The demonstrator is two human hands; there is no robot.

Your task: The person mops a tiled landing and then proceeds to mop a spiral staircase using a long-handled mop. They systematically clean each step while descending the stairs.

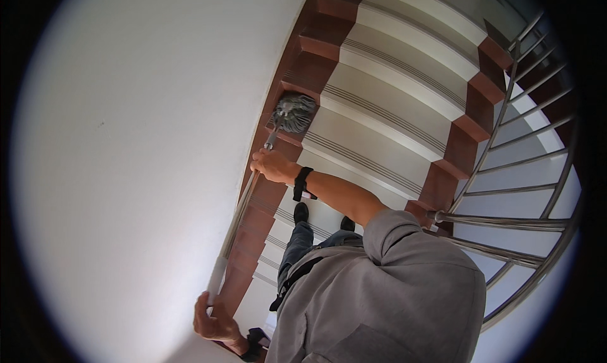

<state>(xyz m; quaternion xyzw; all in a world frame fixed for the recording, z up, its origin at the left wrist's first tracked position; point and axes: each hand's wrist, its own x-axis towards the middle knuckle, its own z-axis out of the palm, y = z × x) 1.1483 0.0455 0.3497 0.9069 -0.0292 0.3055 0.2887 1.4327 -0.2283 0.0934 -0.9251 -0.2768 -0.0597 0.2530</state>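
Observation:
A mop with grey string strands rests on the reddish-brown border of a stair tread, close to the wall. Its metal handle slants down along the wall. My right hand is closed around the handle a little above the mop head, with a black band on the wrist. At the lower left, my left hand has its fingers curled around the light-coloured grip at the handle's upper end. The palm side of that grip is partly hidden.
Pale stair treads with grooved edges and reddish-brown sides climb ahead. A white wall runs along the left. Metal railings stand on the right. My dark shoes are on the stairs, and more steps lie beside my legs.

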